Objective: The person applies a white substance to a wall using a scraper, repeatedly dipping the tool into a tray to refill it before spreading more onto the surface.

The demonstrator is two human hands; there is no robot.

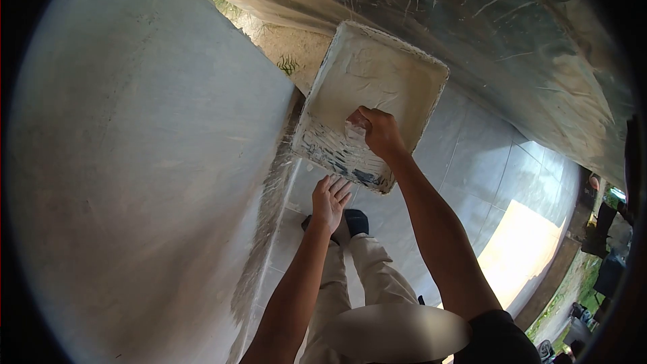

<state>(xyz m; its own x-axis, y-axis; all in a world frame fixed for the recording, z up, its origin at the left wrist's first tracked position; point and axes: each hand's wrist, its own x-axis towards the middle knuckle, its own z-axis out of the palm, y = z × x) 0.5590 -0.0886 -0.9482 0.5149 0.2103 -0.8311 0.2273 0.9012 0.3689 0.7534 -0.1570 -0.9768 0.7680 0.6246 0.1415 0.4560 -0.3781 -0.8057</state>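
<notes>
A rectangular tray (pixel 426 104) with pale paint in it is at the upper middle; its lower part shows dark streaks through the paint. Over the tray, my right hand (pixel 379 133) is closed round the handle of a paint-covered brush (pixel 355 132), whose lower end is against the streaked part. Below the tray's near edge, my left hand (pixel 330 202) is palm up with its fingers stretched out, holding nothing. Whether its fingertips touch the tray's underside cannot be told.
A grey wall (pixel 155 135) fills the left side. Plastic sheeting (pixel 539 54) hangs at the upper right. Grey floor tiles (pixel 465 141) lie below, with my feet (pixel 356 221) under the tray. Sunlight falls on the floor at right, near a doorway edge and various dark objects.
</notes>
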